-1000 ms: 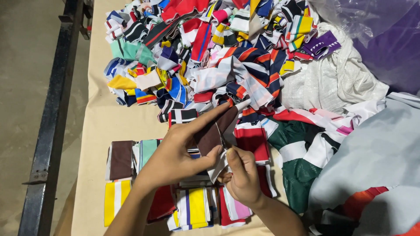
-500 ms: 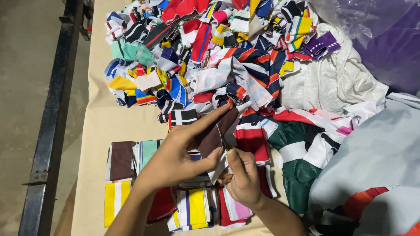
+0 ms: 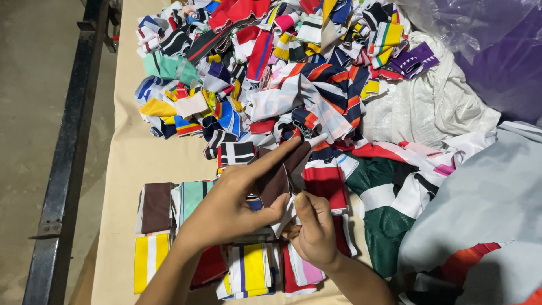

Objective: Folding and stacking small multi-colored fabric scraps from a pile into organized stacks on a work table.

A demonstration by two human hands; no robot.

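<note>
My left hand (image 3: 228, 206) grips a dark brown folded knit strip (image 3: 276, 179), index finger stretched along its top edge and thumb pressing its lower side. My right hand (image 3: 315, 229) pinches the strip's white lower corner with its fingertips, just below the left thumb. Both hands hover over sorted stacks of striped knit pieces: a brown stack (image 3: 156, 207), a green-striped stack (image 3: 192, 196), a yellow-and-white stack (image 3: 149, 260) and a yellow, purple and white stack (image 3: 249, 270). A red piece (image 3: 326, 182) lies just right of the held strip.
A big loose heap of multicoloured striped knit strips (image 3: 271, 73) covers the far half of the tan table (image 3: 141, 158). White sacking (image 3: 429, 107), purple plastic (image 3: 508, 62) and grey fabric (image 3: 480, 214) crowd the right side. A black metal rail (image 3: 62, 169) runs along the left.
Both hands stay in nearly the same place. The brown strip has been straightened slightly between them, and the right fingertips have shifted a little on its white corner.
</note>
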